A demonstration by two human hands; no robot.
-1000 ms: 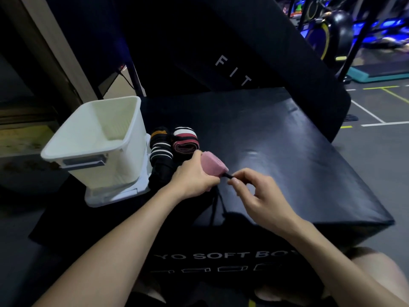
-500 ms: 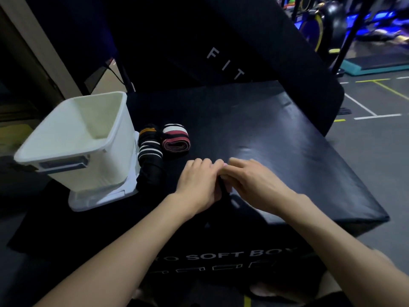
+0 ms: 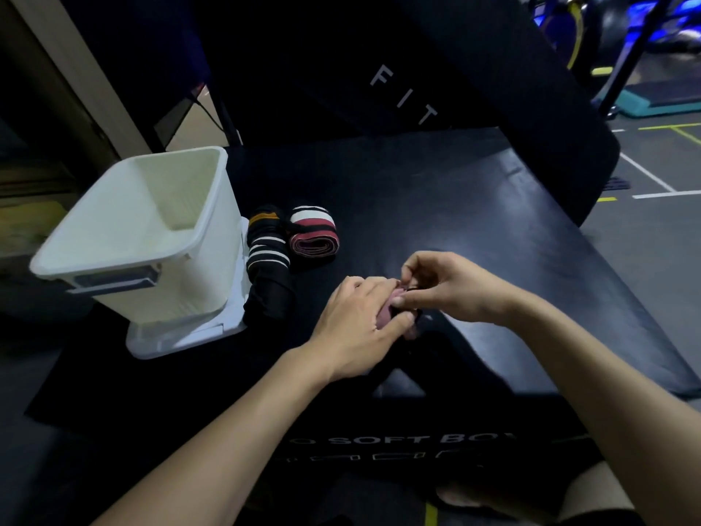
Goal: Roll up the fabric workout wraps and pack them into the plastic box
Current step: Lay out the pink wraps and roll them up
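Note:
My left hand [image 3: 360, 320] is closed around a rolled pink wrap [image 3: 387, 317], mostly hidden under its fingers. My right hand [image 3: 451, 286] pinches the wrap's black strap end at the roll's top right. A white plastic box [image 3: 113, 244] stands open on its lid [image 3: 212, 332] at the left. Beside it lie a black wrap with orange and white stripes [image 3: 265, 252] and a rolled red, white and black wrap [image 3: 313, 237].
Everything rests on a black soft plyo box [image 3: 493, 222] whose front edge is near me. A second black padded block marked FIT [image 3: 417, 70] leans behind it. Gym floor with painted lines [image 3: 652, 176] lies to the right.
Both hands pressed together over the pink roll on the surface, then lifted slightly. My right hand now pinches the strap end at the roll's top instead of pulling it out to the right.

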